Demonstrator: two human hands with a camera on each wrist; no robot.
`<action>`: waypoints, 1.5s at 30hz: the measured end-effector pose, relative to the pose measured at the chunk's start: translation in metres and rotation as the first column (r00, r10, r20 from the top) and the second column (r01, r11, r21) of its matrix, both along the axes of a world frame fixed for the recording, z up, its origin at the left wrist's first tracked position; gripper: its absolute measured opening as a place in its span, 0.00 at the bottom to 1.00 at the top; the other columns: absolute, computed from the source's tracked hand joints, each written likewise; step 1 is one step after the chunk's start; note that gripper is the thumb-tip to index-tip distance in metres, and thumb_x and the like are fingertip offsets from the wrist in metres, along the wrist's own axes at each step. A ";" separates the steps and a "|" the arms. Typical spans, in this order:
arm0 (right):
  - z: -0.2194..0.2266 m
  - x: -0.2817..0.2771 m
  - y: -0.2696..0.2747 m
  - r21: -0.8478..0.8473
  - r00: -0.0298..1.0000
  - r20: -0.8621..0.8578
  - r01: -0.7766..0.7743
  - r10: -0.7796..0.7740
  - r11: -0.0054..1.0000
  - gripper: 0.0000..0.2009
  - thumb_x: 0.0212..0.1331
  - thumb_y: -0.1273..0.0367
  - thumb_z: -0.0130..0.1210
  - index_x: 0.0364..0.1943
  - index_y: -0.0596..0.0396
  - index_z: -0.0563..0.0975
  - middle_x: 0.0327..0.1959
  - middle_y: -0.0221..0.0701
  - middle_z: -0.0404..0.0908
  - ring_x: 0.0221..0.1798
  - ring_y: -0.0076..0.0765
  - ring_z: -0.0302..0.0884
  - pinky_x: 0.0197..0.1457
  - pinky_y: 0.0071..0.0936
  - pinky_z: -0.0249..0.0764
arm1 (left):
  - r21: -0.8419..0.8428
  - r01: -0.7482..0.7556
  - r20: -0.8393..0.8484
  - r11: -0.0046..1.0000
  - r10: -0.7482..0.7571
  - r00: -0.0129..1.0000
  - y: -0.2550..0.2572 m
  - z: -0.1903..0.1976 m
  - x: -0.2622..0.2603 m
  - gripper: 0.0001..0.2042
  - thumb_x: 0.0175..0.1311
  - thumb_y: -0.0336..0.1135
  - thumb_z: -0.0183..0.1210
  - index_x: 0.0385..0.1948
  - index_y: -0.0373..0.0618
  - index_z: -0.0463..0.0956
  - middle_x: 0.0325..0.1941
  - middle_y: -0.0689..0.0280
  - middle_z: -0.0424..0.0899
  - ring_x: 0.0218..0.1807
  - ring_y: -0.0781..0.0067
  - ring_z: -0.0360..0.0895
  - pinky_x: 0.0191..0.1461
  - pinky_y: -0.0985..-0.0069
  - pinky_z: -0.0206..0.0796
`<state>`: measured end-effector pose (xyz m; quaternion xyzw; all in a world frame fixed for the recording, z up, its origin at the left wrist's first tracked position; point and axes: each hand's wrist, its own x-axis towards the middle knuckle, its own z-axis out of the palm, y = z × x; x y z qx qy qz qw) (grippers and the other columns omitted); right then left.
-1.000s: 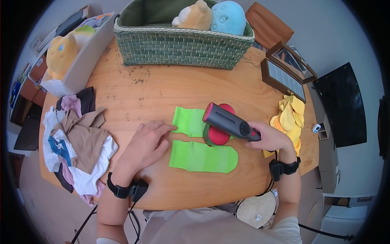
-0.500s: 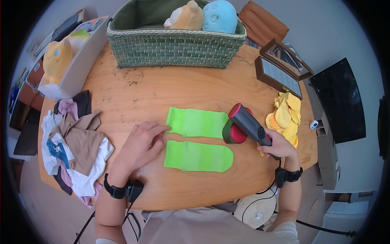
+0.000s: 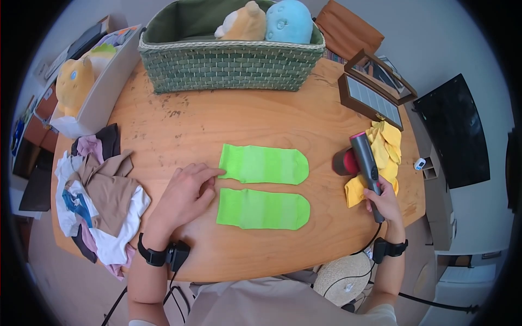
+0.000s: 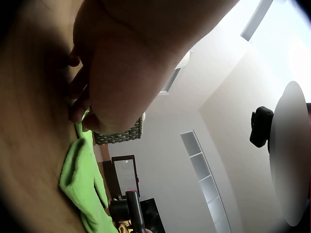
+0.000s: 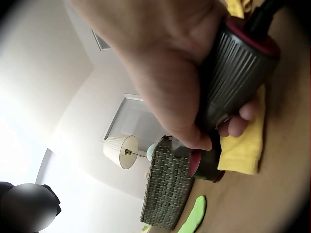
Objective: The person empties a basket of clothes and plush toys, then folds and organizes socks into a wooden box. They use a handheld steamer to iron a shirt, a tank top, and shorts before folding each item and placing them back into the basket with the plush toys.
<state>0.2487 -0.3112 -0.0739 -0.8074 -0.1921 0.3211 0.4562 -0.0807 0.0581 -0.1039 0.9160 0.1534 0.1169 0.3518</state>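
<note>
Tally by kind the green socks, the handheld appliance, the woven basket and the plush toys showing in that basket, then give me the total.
Green socks: 2
Handheld appliance: 1
Woven basket: 1
Plush toys: 2
Total: 6

2 black wrist straps (image 3: 153, 257), black cables (image 3: 173, 278), pale sleeves (image 3: 384, 313)

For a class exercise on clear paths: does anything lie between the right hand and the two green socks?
Yes: part of the yellow cloth, just left of the right hand, and the head of the held appliance. Beyond these, only bare tabletop shows before the green socks.
</note>
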 end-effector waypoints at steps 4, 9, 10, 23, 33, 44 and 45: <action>-0.006 0.012 -0.008 0.040 0.994 0.051 0.095 -0.097 0.995 0.17 0.64 0.76 0.60 0.55 0.61 0.71 0.24 0.26 0.74 0.16 0.22 0.72 0.19 0.21 0.69 | 0.001 0.002 -0.003 1.000 -0.002 1.000 0.000 0.001 0.000 0.17 0.56 0.25 0.54 0.49 0.40 0.80 0.33 0.60 0.77 0.38 0.58 0.75 0.48 0.64 0.67; -0.012 0.012 0.004 0.138 0.981 0.032 0.185 -0.191 0.973 0.12 0.67 0.72 0.60 0.48 0.59 0.71 0.24 0.28 0.74 0.16 0.23 0.72 0.19 0.21 0.69 | -0.009 -0.016 -0.044 1.000 0.016 0.999 0.000 0.001 0.000 0.17 0.57 0.28 0.55 0.49 0.45 0.81 0.35 0.63 0.79 0.43 0.59 0.76 0.50 0.65 0.63; -0.014 0.011 0.009 0.140 0.981 0.031 0.188 -0.194 0.972 0.12 0.67 0.72 0.60 0.48 0.59 0.71 0.24 0.28 0.74 0.16 0.23 0.72 0.19 0.21 0.69 | -0.007 -0.018 -0.042 1.000 0.018 0.999 -0.001 0.001 0.001 0.17 0.57 0.28 0.55 0.49 0.45 0.81 0.35 0.63 0.79 0.43 0.59 0.76 0.50 0.65 0.63; 0.001 -0.030 0.042 -0.305 0.609 0.766 0.067 0.203 0.950 0.39 0.60 0.69 0.66 0.72 0.66 0.56 0.61 0.58 0.70 0.62 0.61 0.72 0.64 0.42 0.70 | -0.041 -0.036 0.034 0.999 0.038 0.999 0.000 0.002 0.001 0.11 0.55 0.21 0.57 0.40 0.40 0.78 0.32 0.62 0.77 0.30 0.64 0.74 0.36 0.71 0.67; 0.032 -0.113 0.077 -0.418 0.403 0.772 -0.261 0.492 0.870 0.29 0.53 0.75 0.64 0.62 0.55 0.72 0.66 0.44 0.70 0.65 0.54 0.69 0.67 0.43 0.67 | -0.136 0.029 -0.006 0.990 -0.030 1.000 -0.002 0.008 0.002 0.12 0.52 0.22 0.59 0.40 0.41 0.81 0.43 0.61 0.79 0.43 0.58 0.78 0.48 0.63 0.70; -0.014 -0.066 0.143 -0.163 0.557 0.632 -0.584 0.539 0.795 0.19 0.49 0.81 0.59 0.48 0.58 0.78 0.57 0.40 0.77 0.63 0.51 0.72 0.67 0.41 0.69 | 0.068 0.153 0.024 0.986 -0.155 0.988 -0.001 0.007 0.001 0.18 0.54 0.20 0.56 0.48 0.40 0.83 0.66 0.59 0.76 0.58 0.53 0.71 0.64 0.63 0.67; -0.015 -0.062 0.142 -0.130 0.588 0.614 -0.582 0.526 0.803 0.17 0.49 0.81 0.59 0.47 0.59 0.78 0.57 0.40 0.78 0.63 0.51 0.73 0.67 0.41 0.69 | 0.086 0.156 0.007 0.984 -0.157 0.987 -0.002 0.006 0.002 0.18 0.55 0.21 0.56 0.49 0.38 0.82 0.65 0.59 0.77 0.58 0.53 0.71 0.65 0.62 0.66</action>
